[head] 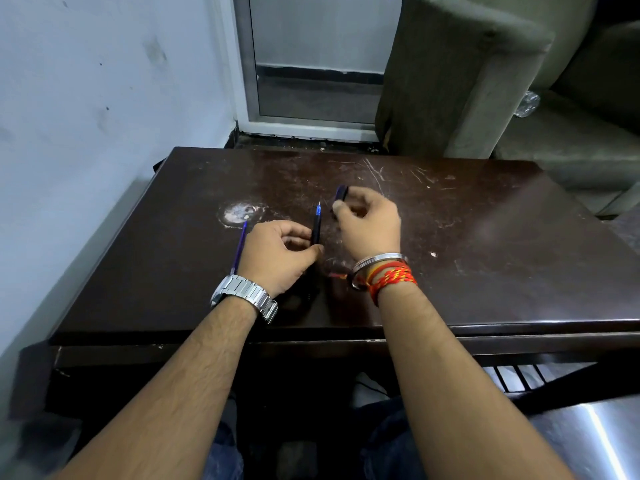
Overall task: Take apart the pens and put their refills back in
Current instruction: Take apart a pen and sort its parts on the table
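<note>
Black plastic pen (pixel 316 233) is pinched by left hand (pixel 277 254); dark cap (pixel 340 195), gripped by right hand (pixel 369 223), should be laid nearby.

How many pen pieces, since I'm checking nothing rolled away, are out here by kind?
Dark pen barrel, blue tip, in left hand: 1
Dark cap in right hand: 1
Thin purple refill on table: 1
Total: 3

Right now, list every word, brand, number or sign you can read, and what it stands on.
None can be read. The dark pen in the left hand, the cap in the right hand and the metal watch band show no legible print; any marking there is too small or blurred.
</note>
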The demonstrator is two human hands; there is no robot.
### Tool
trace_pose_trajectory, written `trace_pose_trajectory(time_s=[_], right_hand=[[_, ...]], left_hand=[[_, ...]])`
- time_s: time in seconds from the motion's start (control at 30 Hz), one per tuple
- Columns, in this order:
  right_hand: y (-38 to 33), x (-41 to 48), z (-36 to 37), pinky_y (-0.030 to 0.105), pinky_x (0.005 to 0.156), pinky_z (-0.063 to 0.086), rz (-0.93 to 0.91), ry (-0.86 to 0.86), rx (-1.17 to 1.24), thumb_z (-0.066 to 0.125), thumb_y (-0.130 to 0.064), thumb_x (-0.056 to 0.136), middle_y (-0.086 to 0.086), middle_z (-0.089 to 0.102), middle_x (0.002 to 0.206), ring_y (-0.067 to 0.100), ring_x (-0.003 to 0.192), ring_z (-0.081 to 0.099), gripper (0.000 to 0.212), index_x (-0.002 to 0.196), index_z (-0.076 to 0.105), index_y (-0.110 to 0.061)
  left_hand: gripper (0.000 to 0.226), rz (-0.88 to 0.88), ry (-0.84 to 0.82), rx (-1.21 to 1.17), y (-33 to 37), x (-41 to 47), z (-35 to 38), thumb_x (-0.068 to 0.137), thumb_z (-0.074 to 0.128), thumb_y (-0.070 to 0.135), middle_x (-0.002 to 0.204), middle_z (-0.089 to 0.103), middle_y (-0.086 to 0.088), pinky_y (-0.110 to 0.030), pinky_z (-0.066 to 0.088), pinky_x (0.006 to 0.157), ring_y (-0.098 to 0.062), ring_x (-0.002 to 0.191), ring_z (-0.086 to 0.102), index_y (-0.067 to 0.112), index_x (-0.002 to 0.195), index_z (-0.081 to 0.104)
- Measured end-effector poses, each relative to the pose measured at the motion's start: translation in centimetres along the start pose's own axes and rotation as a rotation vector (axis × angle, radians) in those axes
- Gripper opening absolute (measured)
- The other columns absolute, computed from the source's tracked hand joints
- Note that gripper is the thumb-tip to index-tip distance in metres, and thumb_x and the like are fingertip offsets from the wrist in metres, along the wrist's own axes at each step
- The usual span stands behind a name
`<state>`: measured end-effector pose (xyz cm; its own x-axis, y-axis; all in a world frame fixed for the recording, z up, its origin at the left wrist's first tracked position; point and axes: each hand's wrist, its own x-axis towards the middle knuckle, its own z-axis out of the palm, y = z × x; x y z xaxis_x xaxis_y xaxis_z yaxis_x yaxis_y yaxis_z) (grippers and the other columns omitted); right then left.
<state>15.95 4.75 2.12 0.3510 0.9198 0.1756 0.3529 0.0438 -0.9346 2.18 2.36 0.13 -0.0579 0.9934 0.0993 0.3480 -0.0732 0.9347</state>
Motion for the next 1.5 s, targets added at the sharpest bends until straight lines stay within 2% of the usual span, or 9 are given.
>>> trace_pose_trajectory(time_s=[0.1,0.27,0.4,0.6,0.73,0.9,1.13,1.27,1.5], right_hand=[[-0.2,0.3,0.0,0.042,0.084,0.060,0.012,0.065,0.290,0.068,-0.012,0.087,0.002,0.075,0.093,0.019,0.089,0.073,0.023,0.093,0.065,-0.034],[-0.3,0.3,-0.2,0.024,0.069,0.059,0.006,0.033,0.486,0.067,-0.006,0.089,0.002,0.075,0.091,0.017,0.087,0.074,0.025,0.092,0.065,-0.031],[-0.2,0.3,-0.2,0.022,0.066,0.059,-0.017,-0.075,0.382,0.068,-0.006,0.088,-0.001,0.075,0.088,0.012,0.083,0.074,0.021,0.098,0.070,-0.024],[0.3,0.3,0.2,0.045,0.081,0.060,-0.003,-0.174,0.202,0.070,-0.012,0.082,0.001,0.076,0.084,0.019,0.084,0.073,0.029,0.109,0.070,-0.023],[0.6,0.0,0.7,0.029,0.067,0.058,-0.077,-0.307,0.070,0.062,-0.015,0.080,-0.015,0.063,0.061,0.002,0.058,0.062,0.053,0.126,0.058,-0.041],[0.9,-0.1,1.0,0.024,0.066,0.050,-0.084,-0.430,-0.077,0.071,-0.021,0.077,-0.002,0.066,0.072,0.006,0.062,0.060,0.065,0.134,0.048,-0.043],[1.0,0.0,0.6,0.010,0.056,0.044,-0.115,-0.322,-0.054,0.071,-0.016,0.081,-0.006,0.060,0.071,-0.003,0.051,0.054,0.070,0.141,0.041,-0.037],[1.0,-0.1,0.4,0.004,0.051,0.041,-0.085,-0.336,-0.087,0.071,-0.017,0.078,-0.007,0.064,0.067,-0.005,0.052,0.058,0.075,0.140,0.038,-0.043],[0.5,-0.1,-0.4,0.033,0.071,0.058,-0.060,-0.332,-0.123,0.083,-0.017,0.070,0.003,0.069,0.068,0.012,0.058,0.065,0.079,0.137,0.045,-0.035]], left_hand=[[0.021,0.012,-0.046,0.018,0.1,-0.1,0.1,0.069,0.085,0.017,0.074,0.073,0.004,-0.035,0.060,0.062,-0.010,0.062,0.070,0.030,0.074,0.069],[0.018,0.004,-0.094,0.029,0.1,-0.2,0.4,0.069,0.083,0.019,0.075,0.074,0.003,-0.035,0.061,0.062,-0.010,0.063,0.070,0.021,0.083,0.073],[0.016,0.015,-0.092,0.032,0.2,-0.2,0.3,0.069,0.082,0.017,0.074,0.074,0.005,-0.035,0.060,0.066,-0.008,0.064,0.069,0.023,0.081,0.073],[0.014,0.030,-0.032,0.012,0.2,-0.2,0.3,0.069,0.081,0.017,0.072,0.074,0.006,-0.034,0.060,0.068,-0.006,0.065,0.069,0.025,0.078,0.074],[0.021,0.019,0.034,-0.027,0.2,-0.3,0.1,0.069,0.083,0.016,0.069,0.073,0.009,-0.029,0.058,0.062,-0.003,0.061,0.069,0.031,0.077,0.071],[0.038,0.019,0.098,0.001,0.1,-0.1,-0.1,0.065,0.080,0.005,0.070,0.073,0.009,-0.021,0.056,0.059,0.000,0.062,0.068,0.032,0.085,0.061],[0.015,-0.010,0.105,0.253,0.1,-0.2,0.1,0.064,0.075,0.043,0.058,0.068,0.015,-0.007,0.043,0.049,0.008,0.058,0.062,0.029,0.068,0.071],[0.021,0.059,0.044,0.352,0.1,-0.4,0.5,0.074,0.071,0.036,0.051,0.064,0.006,-0.008,0.038,0.041,0.000,0.053,0.060,0.022,0.059,0.069],[0.019,0.099,0.017,0.340,-0.2,-0.4,0.5,0.078,0.073,0.025,0.055,0.064,0.010,-0.004,0.035,0.044,0.006,0.053,0.059,0.026,0.061,0.066]])
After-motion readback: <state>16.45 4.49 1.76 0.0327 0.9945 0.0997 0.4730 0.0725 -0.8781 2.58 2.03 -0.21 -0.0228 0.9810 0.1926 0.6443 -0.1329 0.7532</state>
